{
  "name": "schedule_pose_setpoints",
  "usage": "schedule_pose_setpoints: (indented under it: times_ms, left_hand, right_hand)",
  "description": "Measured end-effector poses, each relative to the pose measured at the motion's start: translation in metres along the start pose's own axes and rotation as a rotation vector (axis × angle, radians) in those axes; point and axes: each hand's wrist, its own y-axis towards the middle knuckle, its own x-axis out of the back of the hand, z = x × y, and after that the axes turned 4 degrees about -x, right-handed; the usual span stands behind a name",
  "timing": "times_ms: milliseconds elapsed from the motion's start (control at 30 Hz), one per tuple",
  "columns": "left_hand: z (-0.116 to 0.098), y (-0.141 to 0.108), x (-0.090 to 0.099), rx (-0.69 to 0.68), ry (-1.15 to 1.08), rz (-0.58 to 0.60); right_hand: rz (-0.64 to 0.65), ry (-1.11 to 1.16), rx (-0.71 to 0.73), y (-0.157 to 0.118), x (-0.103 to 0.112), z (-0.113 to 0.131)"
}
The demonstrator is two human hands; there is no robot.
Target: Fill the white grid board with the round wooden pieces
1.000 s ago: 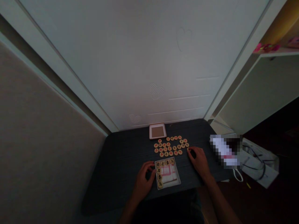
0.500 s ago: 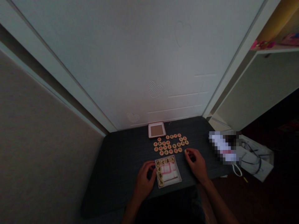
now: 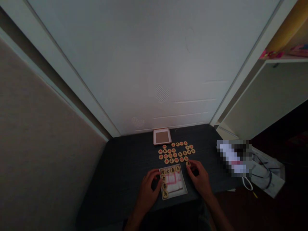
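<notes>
My left hand (image 3: 149,189) is at the left rim of a shallow square box (image 3: 176,195), its curled fingers and thumb touching that edge. Inside, several round xiangqi pieces (image 3: 172,170) with black characters line the far side and the left side. A white and pink lining shows across the rest of the box. My right hand (image 3: 200,178) pinches one xiangqi piece (image 3: 188,163) between thumb and fingers, just beyond the box's far right corner. Past the box, several loose pieces (image 3: 175,155) with red or black characters lie face up in uneven rows.
Behind the pieces lies a box lid (image 3: 162,129) with a brown inside, near the white panel (image 3: 134,80). The dark table (image 3: 120,166) runs to a wall on the left. A paper bag (image 3: 267,179) with cords stands at the right, beside a blurred-out patch.
My right hand has moved left with its piece, closer to the box's far right corner. The left hand remains at the box's left rim. The whole view has shifted slightly.
</notes>
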Motion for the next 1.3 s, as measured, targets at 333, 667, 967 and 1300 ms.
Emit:
schedule_pose_setpoints:
  times_ms: [333, 667, 967, 1300]
  left_hand:
    - [-0.037, 0.008, 0.001, 0.191, -0.227, -0.107]
    - [-0.054, 0.015, -0.012, 0.323, -0.603, 0.078]
    - [-0.060, 0.017, -0.001, 0.313, -0.575, 0.096]
    - [-0.065, 0.011, 0.005, 0.250, -0.475, 0.117]
  right_hand:
    - [0.106, 0.090, 0.251, -0.022, -0.014, 0.045]
    - [0.235, 0.087, 0.347, -0.040, -0.030, 0.052]
    - [0.276, 0.140, 0.240, -0.036, -0.027, 0.059]
    - [0.311, 0.296, -0.050, -0.035, -0.021, 0.075]
